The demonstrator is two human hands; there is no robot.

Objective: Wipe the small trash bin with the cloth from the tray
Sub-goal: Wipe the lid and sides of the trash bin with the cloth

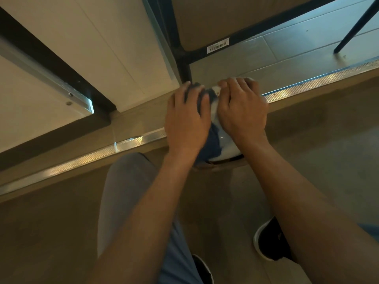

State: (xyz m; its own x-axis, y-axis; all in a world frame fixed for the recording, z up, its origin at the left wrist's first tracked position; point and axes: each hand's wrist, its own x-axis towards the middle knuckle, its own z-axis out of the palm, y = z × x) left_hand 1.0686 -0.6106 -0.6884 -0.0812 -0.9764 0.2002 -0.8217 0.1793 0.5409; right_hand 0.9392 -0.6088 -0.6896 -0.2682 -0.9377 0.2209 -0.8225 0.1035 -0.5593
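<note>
A small white trash bin (226, 143) stands on the floor just below centre, mostly covered by my two hands. A dark blue cloth (211, 143) lies over its left side. My left hand (185, 119) presses flat on the cloth with fingers spread over it. On the bin's right side my right hand (243, 108) grips the white body, fingers curled over its far edge. The bin's lower rim shows beneath my wrists; its opening is hidden.
A metal floor strip (127, 143) runs diagonally under the bin. A black table leg (184, 66) stands just beyond my hands, white panels (114, 48) to the left, a thin chair leg (356, 27) at top right. My knee (127, 181) and shoes (270, 240) are below.
</note>
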